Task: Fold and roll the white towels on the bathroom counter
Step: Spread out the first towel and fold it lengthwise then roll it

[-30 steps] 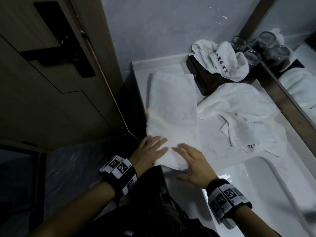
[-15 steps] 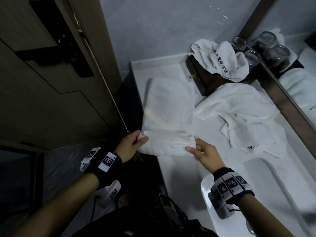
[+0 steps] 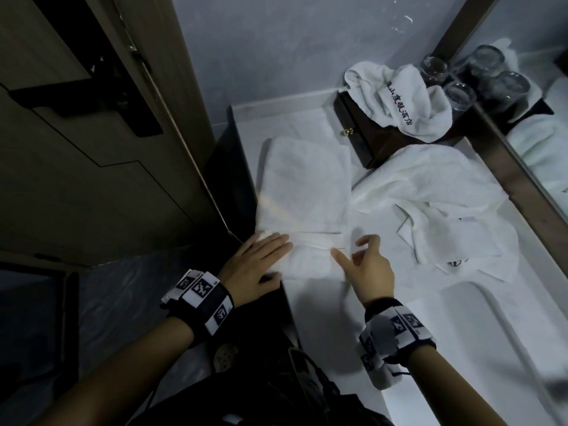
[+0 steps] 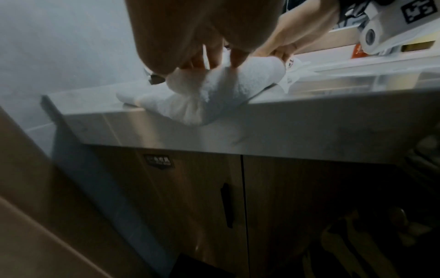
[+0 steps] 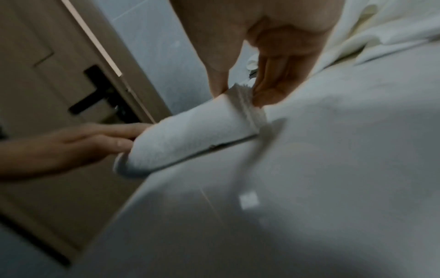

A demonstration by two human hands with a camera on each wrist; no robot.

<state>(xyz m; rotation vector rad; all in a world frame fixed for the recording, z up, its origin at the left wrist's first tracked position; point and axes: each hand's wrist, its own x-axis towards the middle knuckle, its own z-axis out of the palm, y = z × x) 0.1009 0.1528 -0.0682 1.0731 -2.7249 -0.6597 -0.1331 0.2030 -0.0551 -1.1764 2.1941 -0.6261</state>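
I had only begun the roll: the near end of the folded towel (image 3: 302, 192) was turned over at the counter (image 3: 332, 305) edge. My left hand (image 3: 255, 265) pressed it flat-fingered; my right hand (image 3: 367, 267) pinched its side. Two more towels (image 3: 436, 204) lay unfolded beside.

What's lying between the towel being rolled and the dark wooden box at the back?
In the head view, only bare white counter separates the folded towel from the dark wooden box. The crumpled towel lies to the right, beside that gap.
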